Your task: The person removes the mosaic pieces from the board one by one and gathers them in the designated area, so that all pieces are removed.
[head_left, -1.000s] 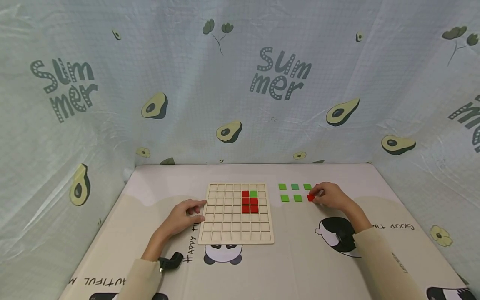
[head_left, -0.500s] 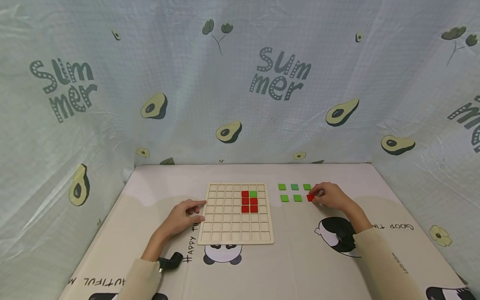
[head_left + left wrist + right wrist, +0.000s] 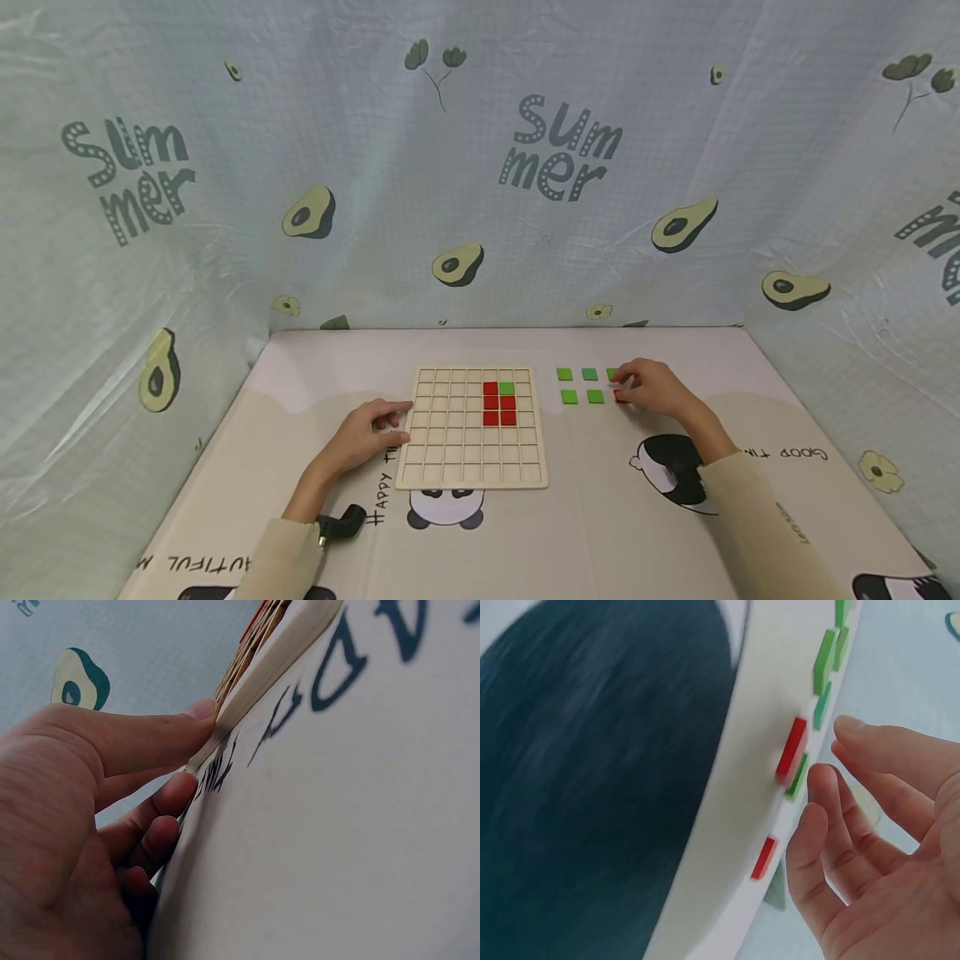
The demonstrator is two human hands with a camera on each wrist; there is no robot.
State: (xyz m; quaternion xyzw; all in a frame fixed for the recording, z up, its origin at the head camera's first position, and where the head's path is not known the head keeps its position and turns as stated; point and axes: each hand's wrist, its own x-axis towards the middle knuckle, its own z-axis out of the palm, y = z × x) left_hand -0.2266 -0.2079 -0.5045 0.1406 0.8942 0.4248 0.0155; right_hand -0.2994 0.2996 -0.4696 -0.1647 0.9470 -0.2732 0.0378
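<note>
My left hand (image 3: pixel 363 432) rests at the left edge of a pale wooden grid board (image 3: pixel 442 465), thumb and index finger apart against the rim. In the left wrist view a fingertip touches the board's side (image 3: pixel 247 694). Several red tiles (image 3: pixel 491 403) and one green tile (image 3: pixel 507 388) fill cells in the board's upper right part. My right hand (image 3: pixel 660 390) hovers over loose square tiles, holding nothing. Its fingers partly hide a red tile (image 3: pixel 621 397) in the head view; in the right wrist view this red tile (image 3: pixel 792 752) lies apart from the fingertips.
Several loose green tiles (image 3: pixel 570 397) lie in two rows right of the board. Another red tile (image 3: pixel 763 859) shows in the right wrist view. A printed cloth (image 3: pixel 480 554) covers the table, and patterned sheeting (image 3: pixel 360 275) hangs behind and at both sides.
My right hand was at the front red tile; it has since lifted slightly and shifted left, with its fingers now overlapping a green tile. The left hand and the board have stayed put.
</note>
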